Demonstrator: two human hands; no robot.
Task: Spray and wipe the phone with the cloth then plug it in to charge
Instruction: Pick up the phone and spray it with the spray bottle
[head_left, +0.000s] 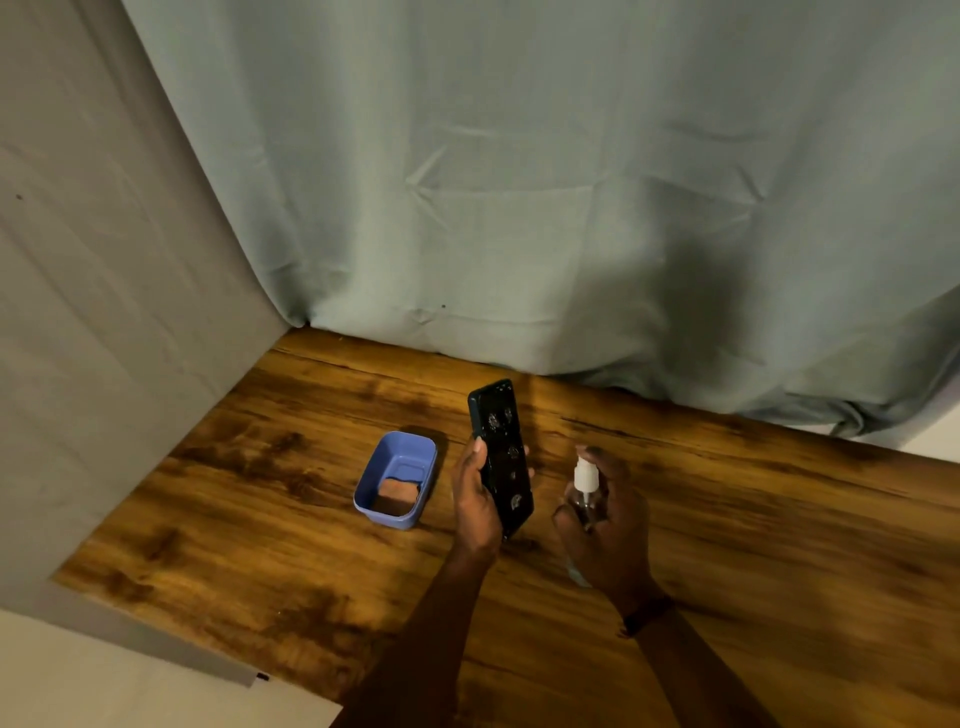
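Observation:
A black phone (500, 441) stands tilted above the wooden table, its screen speckled with wet droplets. My left hand (474, 499) grips its lower left edge. Just to the right, my right hand (608, 525) is wrapped around a small clear spray bottle (586, 486) with a white pump top, a finger resting on the pump and the nozzle facing the phone. A folded brownish-orange cloth (397, 496) lies inside a blue plastic tub (374, 475) left of the phone. No charger or cable is in view.
The wooden table (234, 519) meets a grey-green curtain (519, 208) at the back and a grey fabric wall (78, 312) on the left. A dark band sits on my right wrist (647, 616).

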